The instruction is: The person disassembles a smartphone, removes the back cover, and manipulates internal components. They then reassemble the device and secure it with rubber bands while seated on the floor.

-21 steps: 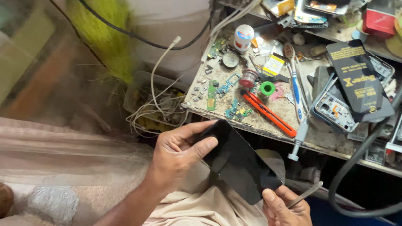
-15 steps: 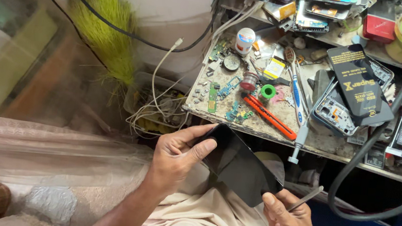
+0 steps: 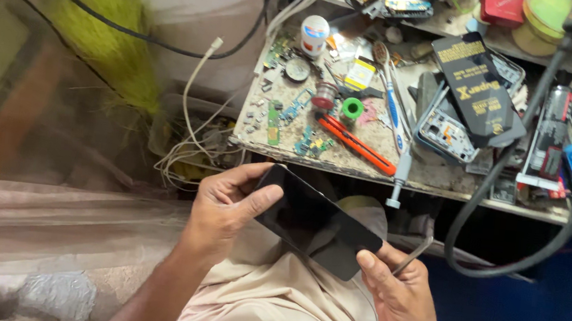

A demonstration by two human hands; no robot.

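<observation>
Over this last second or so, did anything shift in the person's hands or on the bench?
Hardly anything. The left hand still grips the dark phone by its upper end, the right hand still steadies the lower corner and keeps a thin metal tool. The cluttered workbench looks unchanged; only the view drifted slightly.

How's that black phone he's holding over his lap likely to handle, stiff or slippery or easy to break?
The black phone looks like a thin flat slab, so it is probably stiff. Its glossy face shows reflections, so it is likely slippery and may crack if dropped. The left hand and right hand grip only its opposite ends above the lap, so a loose hold could let it slide out.
</observation>
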